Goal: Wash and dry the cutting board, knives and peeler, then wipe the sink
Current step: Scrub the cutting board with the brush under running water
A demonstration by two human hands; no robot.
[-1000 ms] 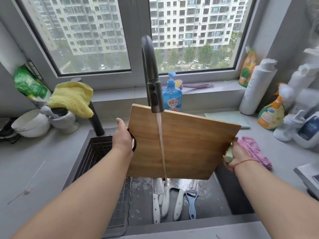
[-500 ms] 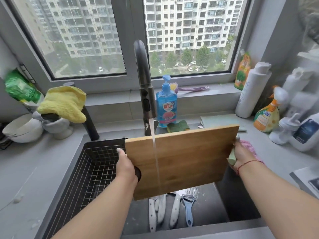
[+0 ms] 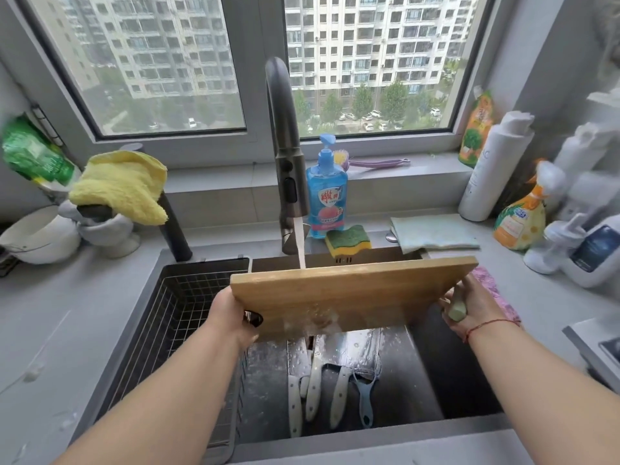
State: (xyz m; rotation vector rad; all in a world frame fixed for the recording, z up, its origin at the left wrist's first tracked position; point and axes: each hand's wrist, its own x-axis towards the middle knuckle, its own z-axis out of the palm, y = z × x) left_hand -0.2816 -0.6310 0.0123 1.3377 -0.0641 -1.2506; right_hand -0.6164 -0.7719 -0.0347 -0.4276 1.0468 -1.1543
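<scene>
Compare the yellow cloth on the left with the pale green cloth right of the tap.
The yellow cloth is bunched and draped over a dark holder, raised off the counter; the pale green cloth lies folded flat on the counter. The yellow cloth looks thick and fluffy, the pale green cloth thin and smooth. Neither is touched by a hand.

A blue soap bottle stands behind the tap, with a green and yellow sponge just beside it. A yellow cloth drapes over a grey holder on the far left. A wire basket sits near left. Spray bottles crowd the right counter.
</scene>
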